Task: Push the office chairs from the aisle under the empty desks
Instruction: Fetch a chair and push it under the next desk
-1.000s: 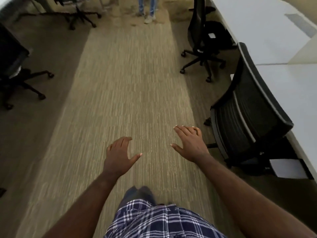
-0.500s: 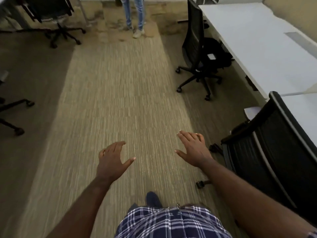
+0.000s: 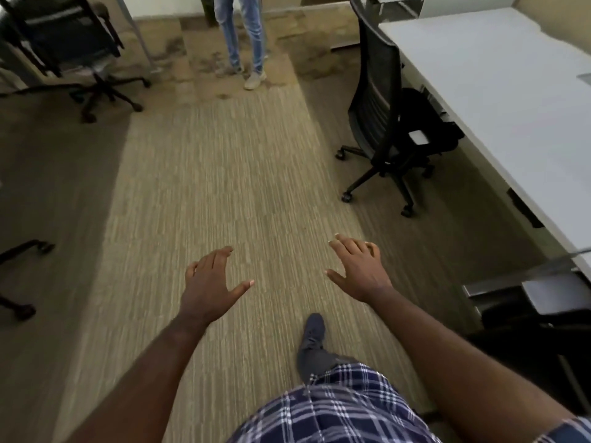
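1. Hands: left hand (image 3: 211, 282) and right hand (image 3: 358, 270) both held out over the striped beige carpet aisle (image 3: 208, 187), fingers spread and relaxed, gripping nothing, touching nothing.
2. Nearest task item ahead: black mesh-back office chair on castors (image 3: 380, 103), standing at the right edge of the aisle w/ its back toward the aisle, seat facing the long white desk (image 3: 499, 91). Seat looks only partly under the desk edge; base and castors are out on the carpet. Judged not yet tucked.
3. Second black office chair w/ grey seat (image 3: 70, 43), far left, stands out on the dark floor. Can't tell if a desk is next to it; prob. also left to do.
4. Black chair part at right edge (image 3: 511, 302), close beside the white desk; too cropped to say whether it is pushed in.
5. Castor legs of another chair (image 3: 25, 247) show at left edge; rest hidden.
6. Bystander in blue jeans (image 3: 243, 33) stands at aisle's far end, well apart from the hands.
7. Progress guess: mid-task, at least one or two chairs remain; mesh chair on right looks like the next one.
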Demonstrator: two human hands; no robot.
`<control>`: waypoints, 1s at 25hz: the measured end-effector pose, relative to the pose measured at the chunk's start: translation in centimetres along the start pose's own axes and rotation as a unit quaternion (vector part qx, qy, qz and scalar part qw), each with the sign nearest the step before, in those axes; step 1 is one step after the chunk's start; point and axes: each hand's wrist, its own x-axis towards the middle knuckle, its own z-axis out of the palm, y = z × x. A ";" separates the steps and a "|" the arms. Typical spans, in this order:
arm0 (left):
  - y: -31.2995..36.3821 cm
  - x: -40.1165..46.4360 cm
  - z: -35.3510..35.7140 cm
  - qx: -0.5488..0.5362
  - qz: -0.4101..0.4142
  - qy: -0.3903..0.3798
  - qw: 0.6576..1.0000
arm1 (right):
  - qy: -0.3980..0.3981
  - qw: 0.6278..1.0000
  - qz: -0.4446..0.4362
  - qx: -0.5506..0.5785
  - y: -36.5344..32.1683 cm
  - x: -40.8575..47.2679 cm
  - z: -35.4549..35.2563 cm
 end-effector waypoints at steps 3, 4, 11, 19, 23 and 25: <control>-1.1 8.2 -0.5 -0.002 -0.008 -0.007 1.000 | -0.004 1.000 0.004 0.013 1.7 9.2 -1.3; -1.5 10.6 -0.5 0.005 -0.002 -0.003 1.000 | 0.000 1.000 0.002 0.009 2.1 11.9 -1.9; -3.9 27.3 -1.3 0.010 0.027 -0.020 0.999 | 0.000 1.000 -0.001 0.004 3.8 27.2 -5.3; -8.8 49.9 -1.8 0.000 0.119 -0.054 0.991 | 0.014 0.995 0.096 0.009 5.4 42.7 -6.5; -9.4 60.0 -3.1 0.010 0.193 -0.075 0.978 | 0.063 0.986 0.153 0.000 5.2 49.4 -8.6; -8.6 64.6 -3.4 0.004 0.227 -0.074 0.971 | 0.094 0.980 0.174 -0.008 5.6 52.4 -10.0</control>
